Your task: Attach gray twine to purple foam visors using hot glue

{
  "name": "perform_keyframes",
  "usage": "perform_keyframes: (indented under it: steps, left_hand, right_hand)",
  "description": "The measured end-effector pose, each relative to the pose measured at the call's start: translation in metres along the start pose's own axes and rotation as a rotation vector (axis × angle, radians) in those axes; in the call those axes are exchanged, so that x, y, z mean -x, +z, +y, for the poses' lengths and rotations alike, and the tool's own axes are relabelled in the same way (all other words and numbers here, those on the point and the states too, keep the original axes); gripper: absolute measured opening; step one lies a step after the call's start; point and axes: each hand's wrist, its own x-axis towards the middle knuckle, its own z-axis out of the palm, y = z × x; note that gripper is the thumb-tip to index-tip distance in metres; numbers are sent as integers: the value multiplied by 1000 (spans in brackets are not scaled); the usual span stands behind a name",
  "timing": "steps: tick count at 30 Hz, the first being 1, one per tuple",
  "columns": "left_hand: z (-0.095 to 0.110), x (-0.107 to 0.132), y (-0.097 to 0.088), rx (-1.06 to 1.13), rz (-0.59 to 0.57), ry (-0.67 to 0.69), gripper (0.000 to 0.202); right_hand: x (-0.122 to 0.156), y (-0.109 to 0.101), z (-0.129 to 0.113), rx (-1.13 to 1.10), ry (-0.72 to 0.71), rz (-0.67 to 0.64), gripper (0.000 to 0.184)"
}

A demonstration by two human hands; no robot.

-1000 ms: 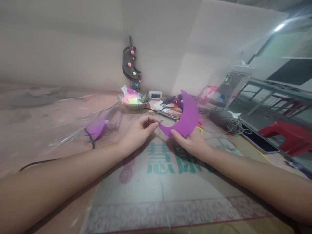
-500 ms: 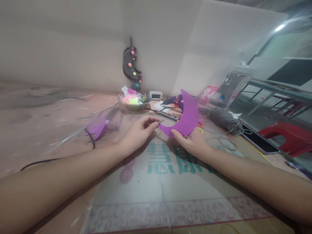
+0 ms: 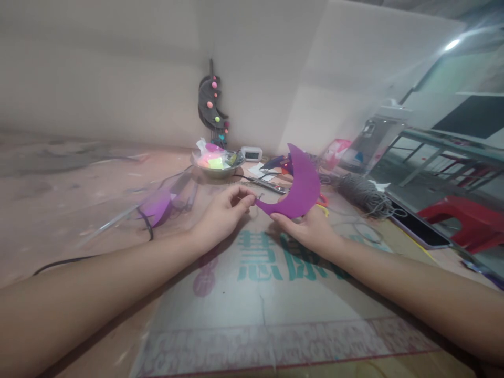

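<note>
My right hand (image 3: 305, 227) is closed on a purple crescent cutout (image 3: 306, 184), thumb on the near face and the other fingers mostly hidden behind it. The crescent stands upright, its curve bulging to the right. At its lower left tip, my left hand (image 3: 230, 207) is closed in a pinch. A short bit of thin grey yarn (image 3: 261, 196) shows by those fingertips; the rest of it is hard to make out. Both hands are above a printed cardboard sheet (image 3: 232, 304) with green characters.
A grey yarn ball (image 3: 364, 195) and a phone (image 3: 419, 223) lie to the right. Behind are a metal bowl (image 3: 216, 169) of bright pieces, a small white clock (image 3: 251, 154) and a glue gun (image 3: 277, 164). A purple piece (image 3: 157, 207) lies left. A grey crescent ornament (image 3: 210, 105) hangs on the wall.
The crescent has tilted and shifted slightly left, its tip now right at my left fingertips. My right thumb has moved a little left along the lower edge. Less yarn shows.
</note>
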Motion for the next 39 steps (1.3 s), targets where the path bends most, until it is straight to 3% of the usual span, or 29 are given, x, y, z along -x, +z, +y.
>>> perform_keyframes:
  steps: [12, 18, 22, 25, 29, 32, 36, 39]
  left_hand:
    - [0, -3, 0, -8, -5, 29, 20]
    - [-1, -4, 3, 57, -24, -20, 31]
    - [0, 0, 8, 219, -81, -133, 33]
    - [-5, -1, 10, 204, -133, -164, 31]
    - [-17, -8, 12, 131, -42, -58, 38]
    - [-19, -9, 13, 116, -166, -48, 35]
    - [-5, -4, 10, 88, -333, -36, 37]
    - [5, 0, 6, 0, -352, -46, 40]
  right_hand:
    - [-1, 0, 4, 18, -62, -7, 12]
    - [-2, 1, 4, -29, -24, 8, 12]
    - [1, 1, 5, -24, -39, 19, 7]
    - [3, -2, 3, 15, -130, -4, 14]
    - [5, -5, 0, 73, -262, -2, 15]
    - [5, -5, 1, 124, -340, 17, 16]
    - [4, -1, 5, 176, -467, -6, 14]
    - [4, 1, 6, 230, -566, -58, 11]
